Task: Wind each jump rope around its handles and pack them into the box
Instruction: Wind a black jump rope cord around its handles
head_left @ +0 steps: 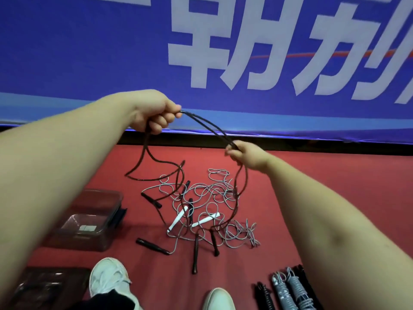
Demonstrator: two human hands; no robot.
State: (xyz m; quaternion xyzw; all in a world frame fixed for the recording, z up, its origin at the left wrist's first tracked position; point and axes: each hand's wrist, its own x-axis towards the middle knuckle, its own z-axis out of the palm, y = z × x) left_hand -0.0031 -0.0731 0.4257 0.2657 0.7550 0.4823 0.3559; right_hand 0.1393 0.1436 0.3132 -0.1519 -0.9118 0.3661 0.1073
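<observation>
Your L hand [154,113]: fist clamped on 1 doubled dark rope [207,124]. R hand [241,155]: pinches same strands, lower right. Rope tails drop into pile [214,198] mid red floor [324,198]. Pile incl. 2 white handles [178,218]. 1 clear box [89,220] by left edge. Wound bundles [288,289], 3+, at bottom-right edge. Open floor right of pile.

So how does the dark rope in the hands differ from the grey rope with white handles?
The dark rope is held up, stretched between the left hand and right hand; the grey rope lies tangled on the red floor. The dark rope is near black; the grey rope is pale, with white handles. Neither is wound up yet.
</observation>
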